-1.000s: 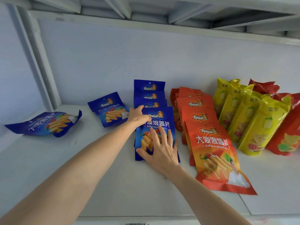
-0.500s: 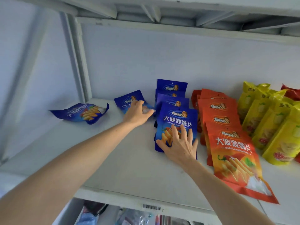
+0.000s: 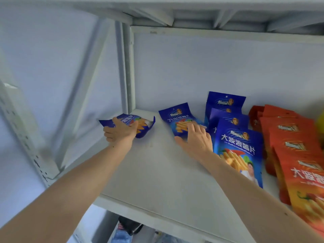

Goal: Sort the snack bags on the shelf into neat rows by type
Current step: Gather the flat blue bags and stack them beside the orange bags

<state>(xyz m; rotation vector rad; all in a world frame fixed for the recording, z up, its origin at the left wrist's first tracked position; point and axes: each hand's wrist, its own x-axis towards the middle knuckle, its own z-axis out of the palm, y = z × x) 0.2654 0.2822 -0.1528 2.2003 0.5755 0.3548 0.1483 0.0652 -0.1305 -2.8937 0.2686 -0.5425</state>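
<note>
A loose blue snack bag (image 3: pixel 142 124) lies at the shelf's far left corner, and my left hand (image 3: pixel 119 131) is closed around its near edge. A second loose blue bag (image 3: pixel 177 120) lies to its right; my right hand (image 3: pixel 196 140) rests flat on its lower part with fingers spread. Right of that hand stands a row of blue bags (image 3: pixel 235 137), overlapping front to back. A row of orange bags (image 3: pixel 294 151) follows at the right edge. A sliver of a yellow bag (image 3: pixel 321 123) shows at the far right.
The white shelf board (image 3: pixel 157 181) runs to a front edge low in view. A grey upright post (image 3: pixel 127 71) stands at the back left corner, and the upper shelf's underside (image 3: pixel 192 16) hangs close above. Goods on a lower shelf (image 3: pixel 129 227) show beneath.
My view has swung left. My left hand moved from the middle blue bag to the far-left one and took hold of it. My right hand left the front bag of the row for the middle bag.
</note>
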